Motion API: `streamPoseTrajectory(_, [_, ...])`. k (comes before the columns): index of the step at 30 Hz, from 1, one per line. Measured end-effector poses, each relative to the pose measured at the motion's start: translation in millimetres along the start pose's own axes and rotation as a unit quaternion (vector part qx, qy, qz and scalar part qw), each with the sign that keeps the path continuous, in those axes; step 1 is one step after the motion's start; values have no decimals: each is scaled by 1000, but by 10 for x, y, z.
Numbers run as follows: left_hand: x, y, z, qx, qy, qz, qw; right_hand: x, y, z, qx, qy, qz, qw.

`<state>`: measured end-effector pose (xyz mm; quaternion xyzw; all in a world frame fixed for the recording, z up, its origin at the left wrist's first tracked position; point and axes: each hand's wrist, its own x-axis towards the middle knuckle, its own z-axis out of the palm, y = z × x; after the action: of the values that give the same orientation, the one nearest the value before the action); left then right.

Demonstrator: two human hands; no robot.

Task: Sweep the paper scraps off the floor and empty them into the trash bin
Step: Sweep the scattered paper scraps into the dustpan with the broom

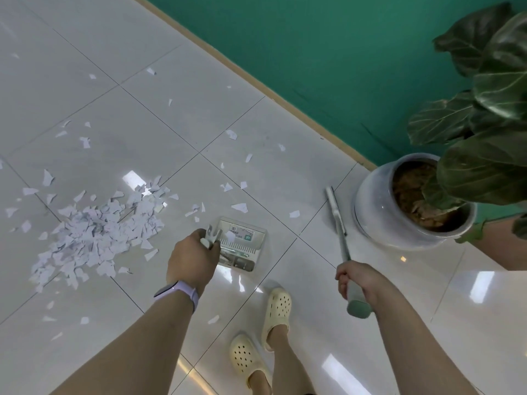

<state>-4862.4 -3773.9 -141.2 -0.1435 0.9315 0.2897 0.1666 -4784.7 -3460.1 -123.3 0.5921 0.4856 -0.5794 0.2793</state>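
Left hand (191,259) grips ribbed plastic dustpan (242,246); ragged paper scraps (94,232) perhaps inside.

Looked like an indoor room, home or office, couldn't tell which: glossy white floor tiles (216,115), teal wall (328,47) with tan baseboard (256,81), fiddle-leaf plant (490,89) in white ceramic pot (379,212).

Open tiled floor (176,115) ahead and to the left, littered only with flat paper scraps (94,235). Blocked on the right by a white plant pot (379,212) standing near the green wall (328,52), with large leaves (490,109) overhanging. Narrow gap between pot and dustpan (242,246), crossed by the broom (339,223).
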Motion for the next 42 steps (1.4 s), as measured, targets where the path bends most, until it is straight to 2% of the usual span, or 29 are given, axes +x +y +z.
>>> streamPoseTrajectory(2, [-4, 44, 24, 11, 2, 0, 1000, -10, 91, 179, -28, -21, 9, 999])
streamPoseTrajectory(5, [13, 81, 29, 25, 12, -5, 1000, -29, 270, 548, -170, -43, -6, 984])
streamPoseTrajectory(12, [51, 85, 44, 52, 17, -46, 997, -161, 101, 1255, -223, -157, 25, 962])
streamPoseTrajectory(17, [101, 61, -2, 81, 30, -67, 994, -112, -667, 1263, -126, -262, 87, 953])
streamPoseTrajectory(21, [56, 12, -8, 95, 30, -72, 992, -19, -1044, 877, -40, -346, 112, 931])
streamPoseTrajectory(23, [4, 44, 5, 101, 30, -71, 992, -147, -1083, 670, -35, -367, 127, 921])
streamPoseTrajectory(28, [-77, 122, -7, 103, 15, -88, 991, -650, -965, 333, -156, -288, 44, 944])
streamPoseTrajectory(35, [-228, 290, -34, 72, 4, -114, 991, -1001, -1150, 36, -116, -230, 68, 964])
streamPoseTrajectory(38, [-217, 301, -140, 42, -2, -122, 992, -1034, -1288, -41, -76, -231, 111, 964])
streamPoseTrajectory(42, [-147, 358, -126, 12, 26, -107, 994, -1006, -1559, -34, -13, -209, 129, 969])
